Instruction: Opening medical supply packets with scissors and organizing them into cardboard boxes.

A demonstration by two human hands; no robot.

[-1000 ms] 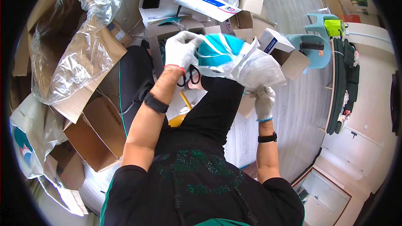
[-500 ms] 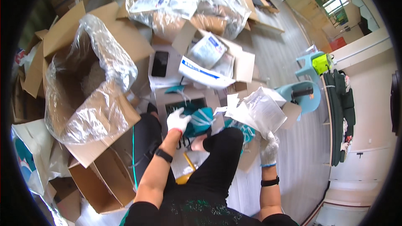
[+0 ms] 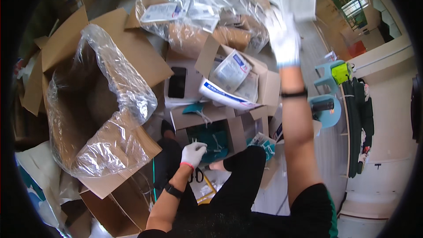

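Observation:
My left hand [image 3: 193, 154], in a white glove, is above the near edge of an open carton [image 3: 238, 137]. Its fingers are loosely curled and a little apart, with nothing visible in them. Teal face masks [image 3: 214, 143] with pale straps lie inside that carton. Another teal mask [image 3: 193, 108] rests on its far flap. My right hand [image 3: 284, 39], also gloved in white, is stretched far forward and smeared by motion. Clear plastic bags [image 3: 305, 0] hang at its fingers, beside the big plastic-wrapped pile. Its fingertips are blurred against the plastic.
A large carton lined with clear plastic [image 3: 99, 167] stands at my left. Ahead, a phone [image 3: 177, 83] lies beside a small carton of flat printed packets [image 3: 231, 70]. The plastic-wrapped pile [image 3: 207, 35] is behind them. Light blue stools [image 3: 325, 111] stand at the right.
My right hand has swung forward and up from beside my right knee, carrying the clear plastic bags. My left hand has drawn back slightly from the teal mask, which now lies lower in the carton.

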